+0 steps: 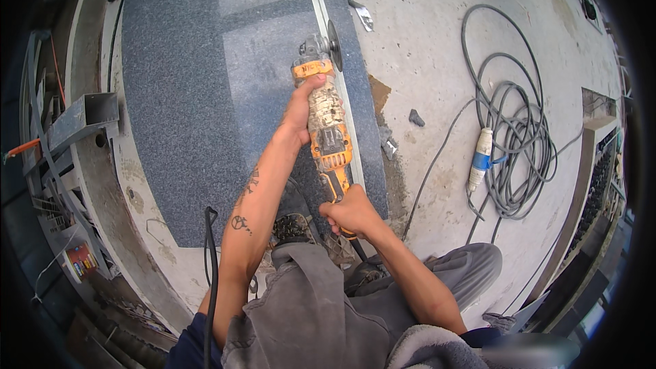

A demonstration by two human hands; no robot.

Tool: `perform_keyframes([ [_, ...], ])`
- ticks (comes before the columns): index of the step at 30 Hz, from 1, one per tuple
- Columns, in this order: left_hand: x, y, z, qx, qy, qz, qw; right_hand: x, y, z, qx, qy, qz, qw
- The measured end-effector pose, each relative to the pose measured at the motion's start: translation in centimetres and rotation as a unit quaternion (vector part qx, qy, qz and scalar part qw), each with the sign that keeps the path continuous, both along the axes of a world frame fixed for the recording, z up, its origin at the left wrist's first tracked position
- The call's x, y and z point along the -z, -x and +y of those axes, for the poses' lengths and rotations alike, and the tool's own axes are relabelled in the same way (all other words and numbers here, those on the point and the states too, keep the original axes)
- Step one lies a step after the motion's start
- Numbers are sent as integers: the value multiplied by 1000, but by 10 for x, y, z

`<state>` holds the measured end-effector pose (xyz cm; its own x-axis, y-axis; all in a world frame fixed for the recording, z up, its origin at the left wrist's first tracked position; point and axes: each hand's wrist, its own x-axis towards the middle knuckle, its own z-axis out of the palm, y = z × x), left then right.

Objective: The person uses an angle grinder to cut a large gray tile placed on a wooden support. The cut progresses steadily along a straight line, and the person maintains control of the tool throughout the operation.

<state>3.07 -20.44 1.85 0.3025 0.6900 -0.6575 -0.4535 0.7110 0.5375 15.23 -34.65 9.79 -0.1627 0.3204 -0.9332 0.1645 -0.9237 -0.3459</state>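
With both hands I hold an orange angle grinder (331, 138), its body wrapped in worn, pale tape. My left hand (301, 108) is closed round the taped body just behind the grinder's head. Lower down, my right hand (357, 213) grips the rear handle, from which the cord leaves. The thin disc (335, 45) stands on edge at the right of the head, beside a pale metal straightedge (352, 130). That straightedge lies lengthwise on a dark speckled stone slab (179, 106). Whether the disc touches the slab cannot be made out.
Right of the slab, a coiled grey cable (523, 150) with a blue-and-white plug connector (482, 154) lies on the concrete floor (437, 48). Metal scraps (361, 10) and a dark chip (416, 117) lie near the slab's edge. A square metal tube (92, 115) juts in from the left.
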Motion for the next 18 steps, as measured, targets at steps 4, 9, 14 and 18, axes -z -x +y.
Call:
perform_keyframes([
  [4, 2, 3, 7, 7, 3, -5, 1000, 1, 1, 7, -8, -11, 12, 1000],
  [9, 11, 7, 42, 3, -15, -22, 1000, 2, 5, 37, -4, -31, 13, 999],
  [14, 21, 14, 100, 11, -37, -24, 999, 6, 9, 90, -15, -38, 15, 999],
  [18, 23, 15, 103, -4, -26, -12, 1000, 6, 9, 101, -4, -35, 16, 999],
])
